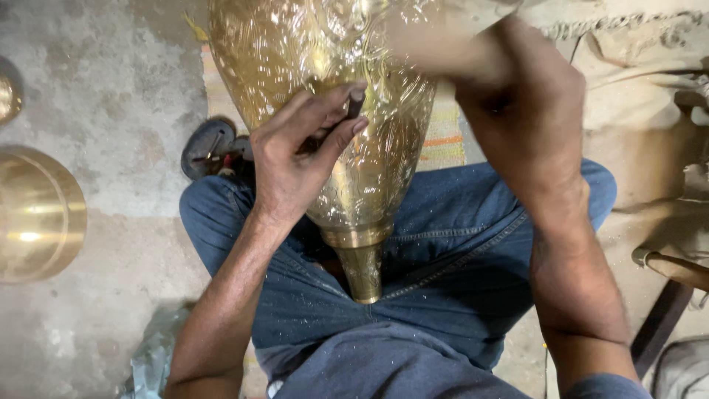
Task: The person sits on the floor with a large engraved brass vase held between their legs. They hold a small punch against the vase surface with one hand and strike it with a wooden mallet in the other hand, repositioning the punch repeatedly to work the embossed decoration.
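Note:
A large engraved brass vessel (325,89) lies across my lap, its narrow neck (363,270) pointing toward me over my blue jeans (443,258). My left hand (295,159) rests on the vessel's side and pinches a thin dark engraving tool (353,107) between thumb and fingers, tip against the brass. My right hand (517,96) is raised at the upper right, fingers curled and blurred; whatever it grips is out of sight beyond the top edge.
A round brass bowl (33,214) sits on the concrete floor at the left, with another brass piece (7,92) above it. A dark sandal (207,148) lies by my left knee. A striped mat (443,133) and a wooden handle (676,270) are at the right.

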